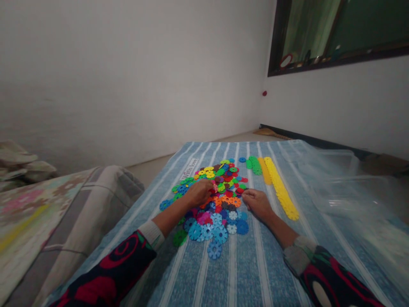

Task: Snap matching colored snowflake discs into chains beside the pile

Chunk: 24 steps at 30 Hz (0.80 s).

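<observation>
On my feed I can read the words "With love" (191,168), dark letters on a pale patch. They stand on the blue-and-white striped cloth (249,268), near its left edge.

Dark-framed window (347,32) upper right; floral cloth (30,200) far left.

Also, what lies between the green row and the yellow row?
In the head view, an orange row lies between the green row and the yellow row.
</observation>
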Available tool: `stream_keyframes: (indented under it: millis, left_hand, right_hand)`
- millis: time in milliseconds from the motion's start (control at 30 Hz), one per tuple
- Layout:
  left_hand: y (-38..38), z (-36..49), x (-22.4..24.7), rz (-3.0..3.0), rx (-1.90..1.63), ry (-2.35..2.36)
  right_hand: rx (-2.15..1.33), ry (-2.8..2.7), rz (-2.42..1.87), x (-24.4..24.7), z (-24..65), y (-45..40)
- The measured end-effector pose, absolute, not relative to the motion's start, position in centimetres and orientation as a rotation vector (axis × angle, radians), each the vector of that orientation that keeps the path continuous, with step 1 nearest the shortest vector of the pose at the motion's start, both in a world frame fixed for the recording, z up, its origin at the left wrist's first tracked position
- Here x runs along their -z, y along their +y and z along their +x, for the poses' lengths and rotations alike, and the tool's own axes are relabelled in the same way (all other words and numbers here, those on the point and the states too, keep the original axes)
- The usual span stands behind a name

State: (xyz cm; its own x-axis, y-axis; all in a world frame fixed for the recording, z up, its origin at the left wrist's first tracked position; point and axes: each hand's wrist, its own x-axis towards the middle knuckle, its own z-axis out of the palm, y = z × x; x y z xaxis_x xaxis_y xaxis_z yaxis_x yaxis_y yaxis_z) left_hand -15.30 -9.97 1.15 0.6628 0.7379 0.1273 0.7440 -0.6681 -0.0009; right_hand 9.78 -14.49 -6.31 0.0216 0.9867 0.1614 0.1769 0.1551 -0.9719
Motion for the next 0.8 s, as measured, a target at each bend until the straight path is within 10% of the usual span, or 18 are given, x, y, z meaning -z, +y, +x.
stream_keyframes:
  millis: [800]
  left_hand:
    - [-15.5, -12.5, -2.5, -2.551, -0.21, -1.899]
  right_hand:
    - [-0.98, -1.416, -1.23, 6.4, 10.1, -14.3]
